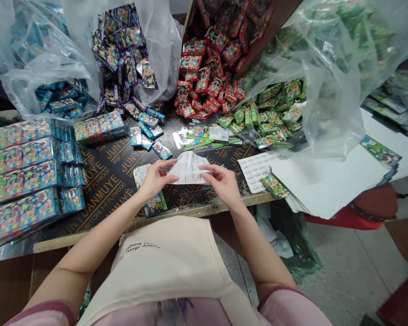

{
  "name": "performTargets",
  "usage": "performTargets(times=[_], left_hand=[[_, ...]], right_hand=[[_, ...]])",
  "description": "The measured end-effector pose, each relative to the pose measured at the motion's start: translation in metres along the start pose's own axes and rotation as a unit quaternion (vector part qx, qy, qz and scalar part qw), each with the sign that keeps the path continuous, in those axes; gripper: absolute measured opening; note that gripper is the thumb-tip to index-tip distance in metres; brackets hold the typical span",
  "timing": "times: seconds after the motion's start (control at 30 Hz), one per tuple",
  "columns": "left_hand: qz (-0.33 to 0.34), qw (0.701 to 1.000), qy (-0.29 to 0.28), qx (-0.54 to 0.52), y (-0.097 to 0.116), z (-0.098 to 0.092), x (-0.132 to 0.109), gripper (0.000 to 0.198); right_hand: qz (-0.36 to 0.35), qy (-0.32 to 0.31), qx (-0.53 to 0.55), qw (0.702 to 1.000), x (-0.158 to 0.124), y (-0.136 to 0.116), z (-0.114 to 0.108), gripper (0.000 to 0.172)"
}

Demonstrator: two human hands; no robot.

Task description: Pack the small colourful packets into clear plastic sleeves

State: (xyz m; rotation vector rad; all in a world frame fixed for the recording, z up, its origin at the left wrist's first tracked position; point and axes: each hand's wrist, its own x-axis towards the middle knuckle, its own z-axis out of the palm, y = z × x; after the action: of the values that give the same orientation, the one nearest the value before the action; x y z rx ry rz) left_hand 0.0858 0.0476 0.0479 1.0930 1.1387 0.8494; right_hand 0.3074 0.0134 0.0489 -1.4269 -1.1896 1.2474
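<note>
Between my hands, just over the front part of the dark plywood table (pixel 112 170), is a small sheet of round stickers (pixel 189 168), its middle bent up. My left hand (pixel 159 175) pinches the sheet's left side between thumb and fingers. On the opposite side my right hand (pixel 222 181) grips the sheet in the same way. Below my left hand lies a green printed card (pixel 156 204), partly covered by the hand. Several green cards (pixel 204 134) lie flat behind the sheet. Small blue boxes (pixel 162 150) are scattered to the left of them.
Stacked wrapped box packs (pixel 23 176) fill the left end. Heaps of purple boxes (pixel 120 50), red boxes (pixel 207 77) and green boxes (pixel 275 108) line the back, some in clear plastic bags (pixel 329 104). White paper sheets (pixel 329 181) and another sticker sheet (pixel 256 170) lie at right.
</note>
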Motion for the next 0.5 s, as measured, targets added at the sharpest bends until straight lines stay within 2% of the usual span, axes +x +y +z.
performTargets(times=[0.13, 0.2, 0.3, 0.37, 0.43, 0.5], left_hand=[[0.081, 0.996, 0.033, -0.028, 0.0000, 0.0029, 0.0002, 0.057], [0.103, 0.991, 0.059, -0.058, -0.0010, 0.0051, 0.0003, 0.058], [0.135, 0.984, 0.109, -0.044, -0.0028, 0.0063, -0.0003, 0.050], [0.136, 0.985, 0.106, 0.003, -0.0033, 0.0050, -0.0014, 0.048], [0.130, 0.984, 0.078, 0.092, -0.0028, 0.0026, -0.0029, 0.045], [0.137, 0.968, 0.069, 0.199, -0.0010, -0.0004, -0.0039, 0.031]], right_hand=[[0.004, -0.022, 0.021, 1.000, -0.0005, -0.0034, 0.0023, 0.036], [0.011, -0.011, 0.023, 1.000, -0.0006, -0.0031, 0.0041, 0.035], [0.023, 0.020, 0.014, 0.999, 0.0000, -0.0028, 0.0062, 0.032], [0.016, 0.042, -0.004, 0.999, 0.0002, -0.0039, 0.0072, 0.029], [0.001, 0.045, -0.032, 0.998, 0.0000, -0.0064, 0.0082, 0.025], [-0.021, 0.041, -0.071, 0.996, -0.0002, -0.0096, 0.0090, 0.019]])
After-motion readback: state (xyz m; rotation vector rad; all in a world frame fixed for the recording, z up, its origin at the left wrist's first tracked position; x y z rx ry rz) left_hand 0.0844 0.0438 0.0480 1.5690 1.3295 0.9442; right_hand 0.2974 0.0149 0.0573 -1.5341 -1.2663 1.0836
